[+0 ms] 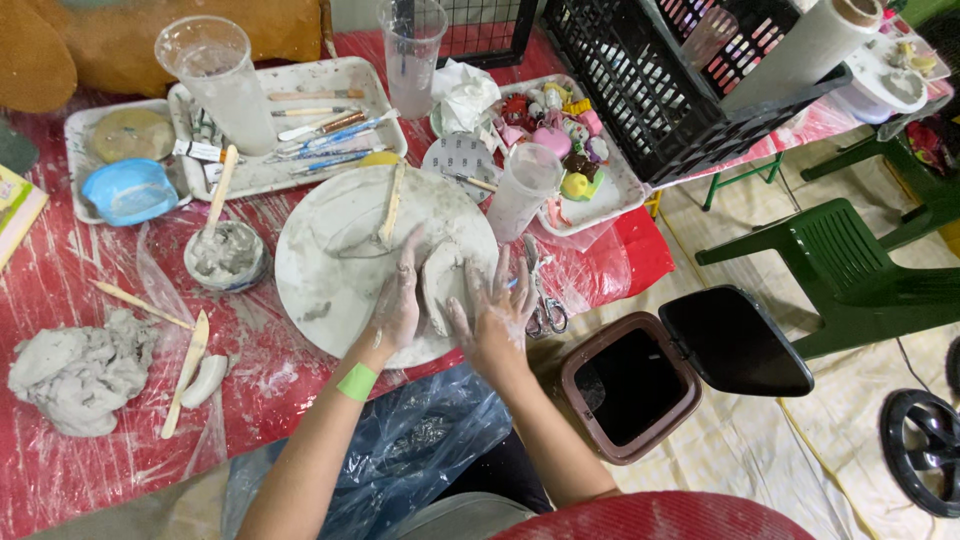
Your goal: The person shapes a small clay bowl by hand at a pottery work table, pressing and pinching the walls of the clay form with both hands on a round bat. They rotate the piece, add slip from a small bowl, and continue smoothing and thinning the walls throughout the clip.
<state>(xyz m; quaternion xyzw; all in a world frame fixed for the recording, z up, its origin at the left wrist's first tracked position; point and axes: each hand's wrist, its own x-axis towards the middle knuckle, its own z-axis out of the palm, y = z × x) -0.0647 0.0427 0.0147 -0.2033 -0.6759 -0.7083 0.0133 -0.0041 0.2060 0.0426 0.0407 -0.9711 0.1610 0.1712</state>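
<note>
A flat slab of grey clay (441, 283) lies near the front right edge of a round white board (330, 270). My left hand (399, 303), smeared with clay, presses against the slab's left side; a green band sits on that wrist. My right hand (495, 318) cups the slab's right side with fingers spread. A wooden modelling tool (393, 203) rests on the board behind the hands.
A large grey clay lump (78, 372), wooden tools (187, 370), a slip bowl (225, 255), tool trays (300, 130), plastic cups (523, 190) and scissors (543, 300) crowd the red plastic-covered table. An open brown bin (630, 385), a black crate (680, 80) and green chair (850, 270) stand right.
</note>
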